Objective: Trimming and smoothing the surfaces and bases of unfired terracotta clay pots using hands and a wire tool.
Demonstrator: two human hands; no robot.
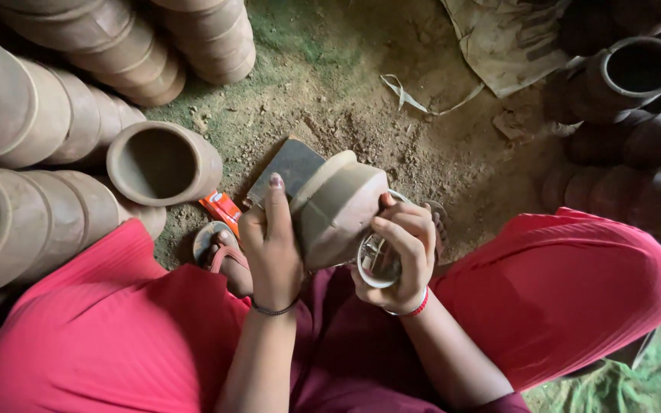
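Observation:
A pale unfired clay pot (338, 206) lies tilted on its side between my hands, above my lap in red cloth. My left hand (271, 245) presses a dark flat sheet, like sandpaper (292, 164), against the pot's left side. My right hand (399, 252) grips the pot from the right and also holds a small round shiny dish (378, 261) under its fingers.
Rows of stacked clay pots (47, 115) lie on the left, one with its mouth open (158, 164) near my left knee. Darker pots (636, 73) pile up on the right. A small orange packet (222, 208) and my sandalled foot (219, 248) rest on the dirt floor.

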